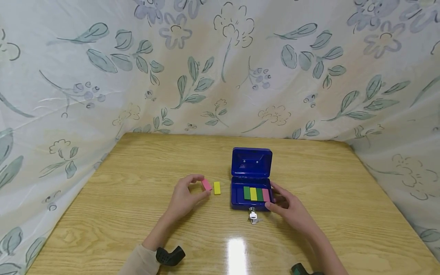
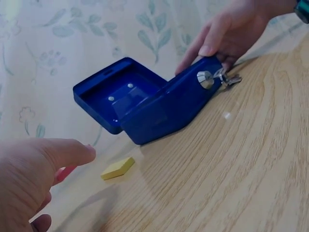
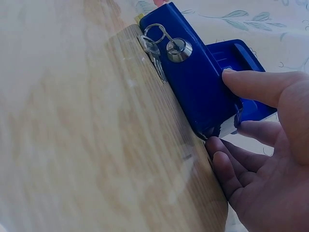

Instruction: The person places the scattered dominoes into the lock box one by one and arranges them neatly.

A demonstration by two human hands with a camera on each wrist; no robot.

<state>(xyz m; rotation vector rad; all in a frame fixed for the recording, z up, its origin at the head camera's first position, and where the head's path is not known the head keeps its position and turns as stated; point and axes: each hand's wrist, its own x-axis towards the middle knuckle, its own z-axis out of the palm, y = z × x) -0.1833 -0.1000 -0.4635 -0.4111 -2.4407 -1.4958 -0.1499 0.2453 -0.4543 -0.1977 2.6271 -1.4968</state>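
Note:
My left hand (image 1: 183, 196) pinches a small pink block (image 1: 206, 185) between thumb and fingers. Just right of it, a flat yellow block (image 1: 217, 188) lies on the table. A blue metal cash box (image 1: 238, 191) stands farther right with its lid (image 1: 252, 168) raised. Inside, several blocks line up side by side: green, yellow, dark green (image 1: 259, 194) and pink (image 1: 266, 194). At the box's right side, my right hand (image 1: 288, 210) grips the wall, thumb on the front corner. In the left wrist view, the left fingers mostly hide the held pink block.
Keys on a ring (image 1: 253, 217) hang from the lock (image 2: 205, 79) on the box's front. The wooden table (image 1: 137, 160) ends at a floral curtain (image 1: 220, 76) behind and on both sides. A dark wrist device (image 1: 170, 256) sits on the left forearm.

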